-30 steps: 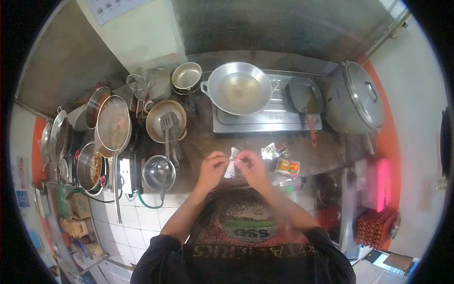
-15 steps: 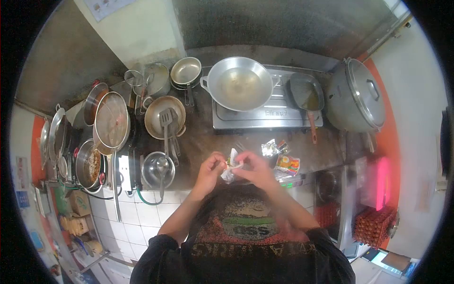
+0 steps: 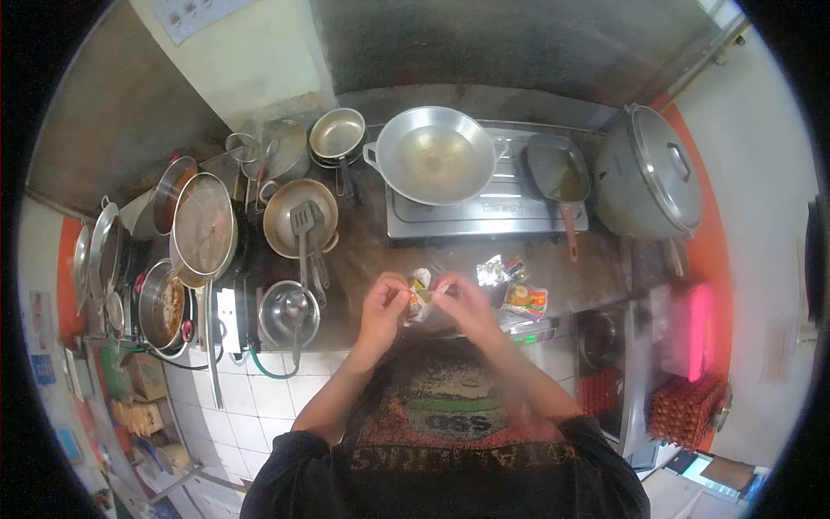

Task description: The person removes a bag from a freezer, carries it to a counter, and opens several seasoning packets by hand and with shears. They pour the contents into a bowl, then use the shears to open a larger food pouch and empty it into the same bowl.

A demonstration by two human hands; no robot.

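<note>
A small white sachet with orange and green print (image 3: 421,304) is between my two hands, over the counter's front edge. My left hand (image 3: 386,301) is closed, thumb and fingertips pinching the sachet's left side. My right hand (image 3: 467,303) is closed too, its fingertips pinching a whitish bit at the sachet's upper right; whether that bit is still joined cannot be made out. To the right of my right hand lie a printed food packet (image 3: 526,301) and a crumpled silver foil wrapper (image 3: 492,272).
A wide two-handled pan with liquid (image 3: 435,156) sits on the gas stove (image 3: 445,225), beside a square pan (image 3: 558,169). A large lidded pot (image 3: 644,195) stands right. Left are a brown pan with spatulas (image 3: 285,227), a steel bowl with a ladle (image 3: 278,320) and a strainer (image 3: 204,221).
My hands have moved slightly apart, uncovering more of the sachet's printed side. The right hand's fingers have come up and pinch a small whitish bit. The surroundings shift only slightly with the camera.
</note>
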